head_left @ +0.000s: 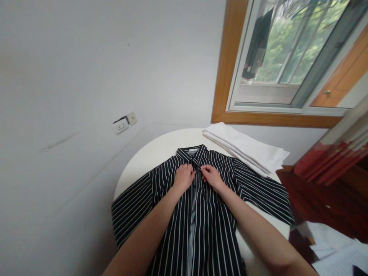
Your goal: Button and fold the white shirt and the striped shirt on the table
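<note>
A black shirt with white stripes (212, 218) lies front up on a round white table (135, 168), its collar toward the wall and its sleeves spread to both sides. Below the collar the front edges part in a narrow gap. My left hand (184, 176) is closed on the left front edge of the shirt, fingers curled into the cloth. Just across the gap, my right hand (211, 175) pinches the other front edge near the upper buttons. Any button between the fingers is too small to make out.
Folded white cloth (244, 147) lies at the table's back right, touching the right sleeve. A wall with a socket (120, 125) stands behind. Papers (336, 245) are at the lower right, and a red and cream curtain (339, 153) hangs below the window.
</note>
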